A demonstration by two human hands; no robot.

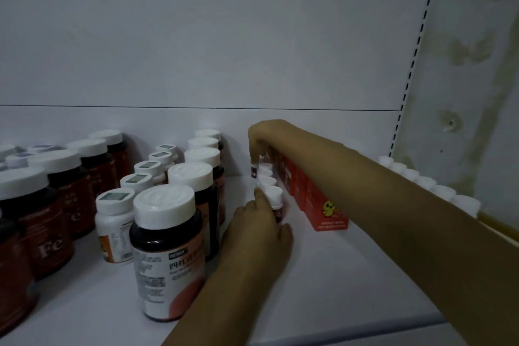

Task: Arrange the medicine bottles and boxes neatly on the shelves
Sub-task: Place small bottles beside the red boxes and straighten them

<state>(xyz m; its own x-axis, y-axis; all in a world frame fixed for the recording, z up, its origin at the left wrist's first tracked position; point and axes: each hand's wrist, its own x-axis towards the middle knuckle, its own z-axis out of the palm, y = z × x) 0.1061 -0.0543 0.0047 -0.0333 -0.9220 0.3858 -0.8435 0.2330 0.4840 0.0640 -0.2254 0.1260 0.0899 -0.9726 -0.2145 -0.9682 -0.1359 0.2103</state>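
Observation:
A short row of small dark bottles with white caps (267, 179) runs front to back on the white shelf (337, 275). My right hand (261, 139) reaches in from the right and pinches the cap of a small bottle (254, 171) at the back of that row, just above the shelf. My left hand (257, 229) rests against the front small bottle (275, 199), fingers curled beside it. A row of red boxes (317, 199) stands just right of the small bottles, partly hidden by my right forearm.
Large dark bottles with white caps (168, 247) and white bottles with square labels on their lids (115, 222) fill the shelf's left half in rows. More white caps (438, 185) line the right edge behind my arm. A slotted upright (412, 64) bounds the shelf.

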